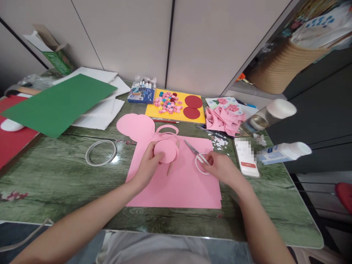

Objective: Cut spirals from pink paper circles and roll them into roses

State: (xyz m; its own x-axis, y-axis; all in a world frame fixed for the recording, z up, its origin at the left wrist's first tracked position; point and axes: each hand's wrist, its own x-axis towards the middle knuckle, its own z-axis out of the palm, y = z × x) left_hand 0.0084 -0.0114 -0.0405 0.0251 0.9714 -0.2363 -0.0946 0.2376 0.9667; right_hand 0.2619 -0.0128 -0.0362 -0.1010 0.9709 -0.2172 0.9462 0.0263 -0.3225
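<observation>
Clearly, the paper disc [165, 151] is round, plain pink.

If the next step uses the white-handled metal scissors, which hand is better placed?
Probably the right hand: it is at the handles of the white-handled metal scissors, while the left hand holds round pink paper.

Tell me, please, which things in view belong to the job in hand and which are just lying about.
Apparently part of the job:
- pink paper circle, held
- white-handled scissors, held
- pink paper sheets beneath
- larger pink circles
- pink paper offcuts

Apparently just lying about:
- green paper sheet
- boxed markers
- white tape roll
- smartphone
</observation>
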